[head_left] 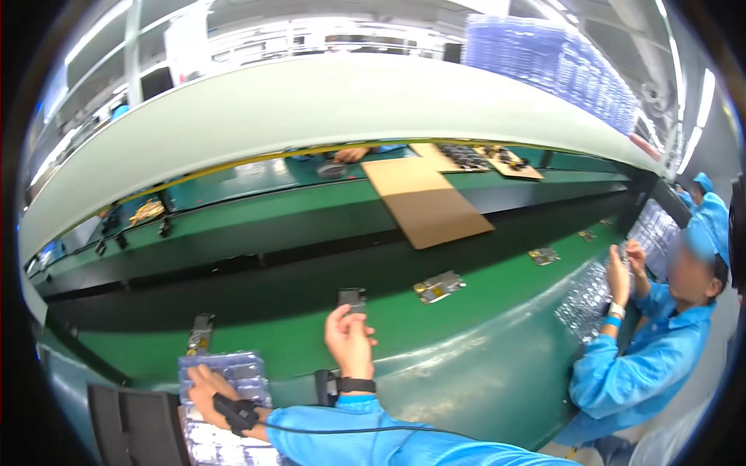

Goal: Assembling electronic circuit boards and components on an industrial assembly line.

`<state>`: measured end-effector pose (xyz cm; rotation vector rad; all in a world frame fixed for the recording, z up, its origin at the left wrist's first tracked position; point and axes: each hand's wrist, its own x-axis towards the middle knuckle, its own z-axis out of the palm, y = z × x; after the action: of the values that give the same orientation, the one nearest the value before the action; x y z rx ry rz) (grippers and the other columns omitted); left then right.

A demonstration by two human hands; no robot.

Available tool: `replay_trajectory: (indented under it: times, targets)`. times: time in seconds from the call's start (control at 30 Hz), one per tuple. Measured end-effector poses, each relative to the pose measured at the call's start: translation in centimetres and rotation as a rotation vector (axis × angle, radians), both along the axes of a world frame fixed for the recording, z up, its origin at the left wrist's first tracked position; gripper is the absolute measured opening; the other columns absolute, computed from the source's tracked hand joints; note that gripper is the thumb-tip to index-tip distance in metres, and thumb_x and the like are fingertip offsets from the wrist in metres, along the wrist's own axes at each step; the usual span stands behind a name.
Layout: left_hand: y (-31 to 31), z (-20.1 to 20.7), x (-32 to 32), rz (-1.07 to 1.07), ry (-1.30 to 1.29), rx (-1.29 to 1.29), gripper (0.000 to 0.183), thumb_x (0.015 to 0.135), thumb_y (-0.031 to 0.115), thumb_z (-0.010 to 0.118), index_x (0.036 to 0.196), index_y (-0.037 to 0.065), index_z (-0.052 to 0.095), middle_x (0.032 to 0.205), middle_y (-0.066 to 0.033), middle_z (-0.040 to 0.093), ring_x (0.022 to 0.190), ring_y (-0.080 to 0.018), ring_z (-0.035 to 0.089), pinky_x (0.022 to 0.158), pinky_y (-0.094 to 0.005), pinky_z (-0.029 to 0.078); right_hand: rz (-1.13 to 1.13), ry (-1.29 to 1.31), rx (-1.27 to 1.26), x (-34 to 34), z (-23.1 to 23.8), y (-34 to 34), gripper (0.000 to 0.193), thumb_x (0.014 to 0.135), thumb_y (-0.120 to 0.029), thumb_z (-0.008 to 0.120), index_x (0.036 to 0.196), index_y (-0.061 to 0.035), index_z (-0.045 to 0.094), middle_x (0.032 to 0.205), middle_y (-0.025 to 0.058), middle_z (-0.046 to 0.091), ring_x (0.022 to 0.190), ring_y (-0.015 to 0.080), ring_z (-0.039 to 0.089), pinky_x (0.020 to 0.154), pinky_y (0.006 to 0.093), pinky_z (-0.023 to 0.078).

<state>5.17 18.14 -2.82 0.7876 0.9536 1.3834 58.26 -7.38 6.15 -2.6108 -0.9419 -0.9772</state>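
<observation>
My right hand (350, 342) is over the green belt (311, 365), its thumb and fingers closed on the lower end of a small dark grey circuit board (352, 297). To its left, my left hand (208, 394) lies on a stack of clear plastic trays (247, 371), fingers stretched over the tray pockets. What is under those fingers is hidden. Just beyond the trays, a circuit board (201, 330) rests on the belt. Another board with gold and grey parts (440, 287) lies to the right of my right hand. Both wrists wear black straps, and a cable crosses my sleeve.
More boards (544, 255) lie farther right along the belt. A brown cardboard sheet (426, 202) slants over the far ledge. At right, a co-worker in blue (653, 349) raises both hands by clear trays (587, 303). A black crate (136, 427) stands at lower left.
</observation>
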Motion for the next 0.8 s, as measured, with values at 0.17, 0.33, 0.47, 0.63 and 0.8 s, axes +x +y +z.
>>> replay_trajectory:
  times: [0.17,0.33,0.47,0.63,0.8]
  targets:
    - [-0.3,-0.7,0.2,0.023,-0.012,0.029,0.033,0.093,-0.003,0.055,0.125,0.002,0.055,0.093,-0.0064,0.067,0.063,-0.0104,0.061,0.043,-0.0233,0.048,0.590,0.319,0.247,-22.3,-1.0,7.1,0.044,0.088,-0.018,0.066,0.130,-0.0116,0.056,0.100,0.0143,0.066,0.097,0.0193,0.065,0.083,0.0338,0.054]
    - [-0.2,-0.1,-0.4,0.125,0.099,0.101,0.033,0.090,-0.005,0.055,0.122,0.002,0.057,0.092,-0.0060,0.066,0.066,-0.0118,0.061,0.052,-0.0264,0.051,1.253,0.743,0.223,-45.7,-1.6,14.0,0.041,0.088,-0.017,0.066,0.127,-0.0105,0.058,0.100,0.0136,0.066,0.096,0.0205,0.065,0.082,0.0352,0.054]
    - [0.0,-0.9,0.1,0.321,0.522,0.312,0.036,0.084,-0.006,0.058,0.118,0.005,0.062,0.098,-0.0074,0.067,0.091,-0.0209,0.061,0.070,-0.0326,0.052,1.601,1.039,0.188,-60.1,-2.9,17.9,0.039,0.088,-0.017,0.066,0.125,-0.0096,0.060,0.100,0.0130,0.065,0.094,0.0215,0.065,0.080,0.0363,0.053]
    - [-0.5,0.0,0.3,0.316,0.589,0.250,0.039,0.082,-0.005,0.060,0.119,0.007,0.064,0.103,-0.0052,0.067,0.107,-0.0237,0.052,0.083,-0.0353,0.050,1.743,1.285,0.189,-69.6,-4.2,21.4,0.036,0.088,-0.016,0.065,0.122,-0.0085,0.062,0.100,0.0122,0.064,0.093,0.0228,0.065,0.079,0.0377,0.052]
    - [-0.7,0.3,0.2,0.269,0.646,0.206,0.039,0.081,-0.003,0.063,0.118,0.008,0.064,0.105,-0.0044,0.068,0.107,-0.0254,0.053,0.090,-0.0381,0.047,1.761,1.404,0.205,-73.3,-4.4,23.4,0.033,0.088,-0.015,0.065,0.119,-0.0074,0.064,0.100,0.0114,0.064,0.092,0.0240,0.065,0.077,0.0390,0.052]
